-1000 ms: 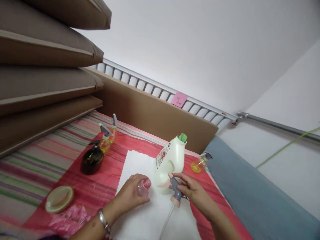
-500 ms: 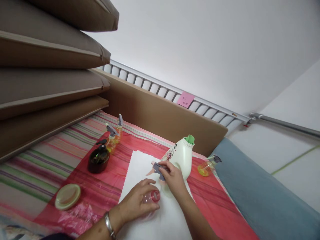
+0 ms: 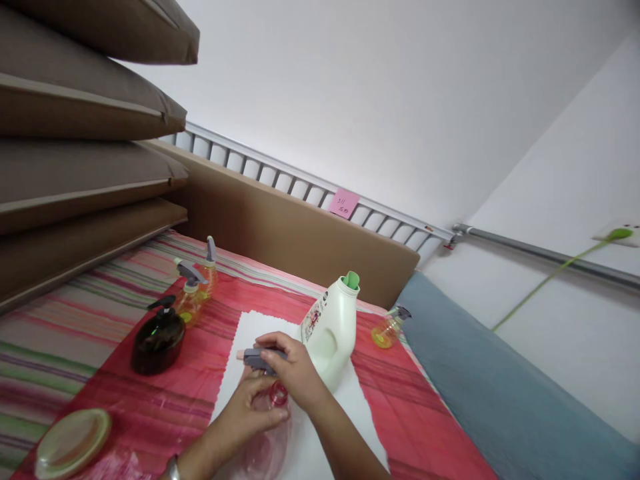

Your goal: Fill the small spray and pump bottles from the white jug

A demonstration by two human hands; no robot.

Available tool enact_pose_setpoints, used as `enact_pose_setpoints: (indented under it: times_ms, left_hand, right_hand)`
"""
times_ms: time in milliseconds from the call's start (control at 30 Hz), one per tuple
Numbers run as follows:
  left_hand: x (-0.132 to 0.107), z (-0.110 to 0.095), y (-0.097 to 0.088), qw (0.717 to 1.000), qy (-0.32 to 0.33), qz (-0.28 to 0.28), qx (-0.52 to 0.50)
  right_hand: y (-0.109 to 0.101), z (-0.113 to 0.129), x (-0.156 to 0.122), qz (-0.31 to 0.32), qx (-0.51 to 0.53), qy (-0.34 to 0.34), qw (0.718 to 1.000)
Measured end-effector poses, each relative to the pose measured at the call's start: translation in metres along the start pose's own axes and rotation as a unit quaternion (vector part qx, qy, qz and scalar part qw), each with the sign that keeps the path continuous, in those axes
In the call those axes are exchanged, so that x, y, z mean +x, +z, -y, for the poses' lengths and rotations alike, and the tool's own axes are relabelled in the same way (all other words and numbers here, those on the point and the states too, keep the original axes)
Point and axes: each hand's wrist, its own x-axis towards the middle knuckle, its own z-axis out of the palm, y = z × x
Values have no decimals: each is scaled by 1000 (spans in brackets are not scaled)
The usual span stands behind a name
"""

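Observation:
My left hand (image 3: 250, 407) is wrapped round the upper part of a clear pink bottle (image 3: 267, 443), whose open red neck points up and toward my right hand. With my right hand (image 3: 293, 367) I grip a grey spray trigger head (image 3: 257, 360) with a pale pink nozzle. The spray head is close above the bottle's neck, apart from it. Its lower end is hidden by my fingers. Just behind my right hand stands a pale green detergent jug (image 3: 337, 333) with a green spout. A white scalloped sheet (image 3: 235, 353) lies beneath the bottle and jug.
Left of the sheet are a dark pump bottle (image 3: 159, 340) and two yellow spray bottles (image 3: 191, 303). Another yellow spray bottle (image 3: 387, 330) leans at the right. A round lidded container (image 3: 73, 440) sits front left. Stacked brown cushions (image 3: 85, 167) rise at the left, a brown board (image 3: 300, 233) behind.
The view has shifted, moving the surroundings left in the picture. My right hand has brought the spray head left and nearer the pink bottle's neck, turning it more level.

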Motion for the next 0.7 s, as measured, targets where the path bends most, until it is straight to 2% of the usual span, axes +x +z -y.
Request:
enact_pose_setpoints:
  times_ms: [67, 133, 233, 300, 367, 467, 533, 700]
  left_hand:
    - [2, 0, -3, 999, -8, -32, 11]
    - [4, -4, -9, 994, -23, -93, 46]
    - [8, -10, -18, 979, -24, -181, 88]
    - [9, -12, -22, 971, -14, -217, 95]
    - [10, -11, -21, 968, -10, -232, 92]
    - [8, -8, -15, 970, -9, -229, 85]
    - [6, -6, -11, 974, -10, -213, 81]
    - [0, -6, -4, 984, -33, -156, 78]
  right_hand:
    - [-14, -4, -11, -53, -1, -21, 998]
    - [-33, -13, -27, -163, -11, -22, 986]
    - [-67, -36, -53, -355, 18, 33, 934]
    - [-86, -53, -63, -443, 41, 70, 893]
    - [-97, -67, -62, -457, 46, 97, 883]
    - [-98, -82, -47, -374, 41, 127, 918]
    - [-94, -88, -34, -339, 32, 140, 930]
    - [-96, -93, -17, -375, 1, 148, 915]
